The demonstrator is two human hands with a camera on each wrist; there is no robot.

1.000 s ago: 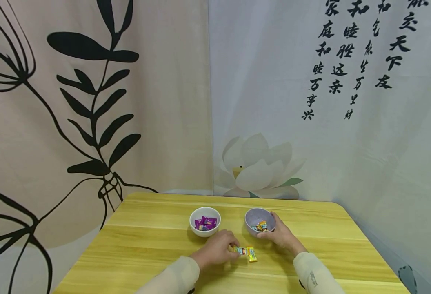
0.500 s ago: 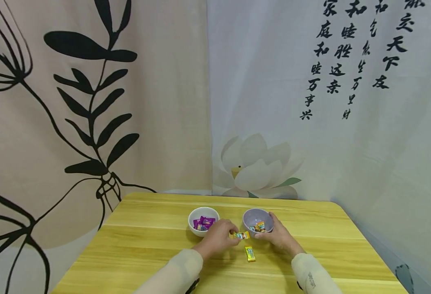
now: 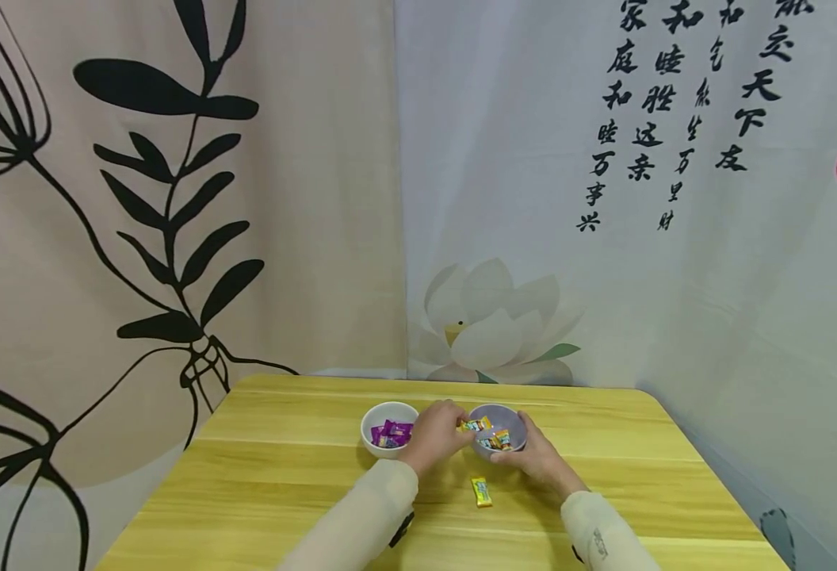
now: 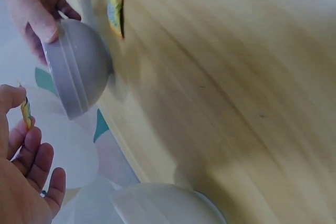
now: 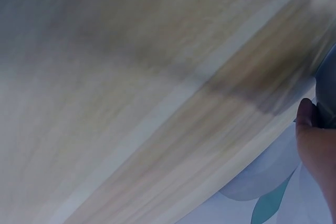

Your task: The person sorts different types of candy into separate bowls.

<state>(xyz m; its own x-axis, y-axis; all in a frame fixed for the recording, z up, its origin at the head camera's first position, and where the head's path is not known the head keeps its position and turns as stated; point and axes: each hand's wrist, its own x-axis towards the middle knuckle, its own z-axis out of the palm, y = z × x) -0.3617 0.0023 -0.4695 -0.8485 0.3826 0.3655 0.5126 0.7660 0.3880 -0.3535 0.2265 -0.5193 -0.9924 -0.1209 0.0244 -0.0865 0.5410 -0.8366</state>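
My left hand (image 3: 438,432) pinches a small yellow-wrapped candy (image 3: 475,425) between thumb and fingertips, over the left rim of a purple-grey bowl (image 3: 517,422). In the left wrist view the candy (image 4: 26,111) shows edge-on, beside the open side of the bowl (image 4: 84,66). My right hand (image 3: 541,460) grips that bowl at its right side, thumb at the near wall and fingers at the far rim. Inside the bowl lie several yellow and orange wrapped candies (image 3: 502,438). Another yellow candy (image 3: 481,492) lies on the table in front of it.
A white bowl (image 3: 370,432) holding several purple-wrapped candies (image 3: 392,434) stands to the left, partly behind my left hand. Both bowls stand on a wooden table (image 3: 283,476). A printed cloth backdrop (image 3: 333,198) hangs behind the table's far edge.
My left hand has picked up one candy from beside the other on the table and carried it forward to the purple-grey bowl. My right hand keeps its grip on that bowl.
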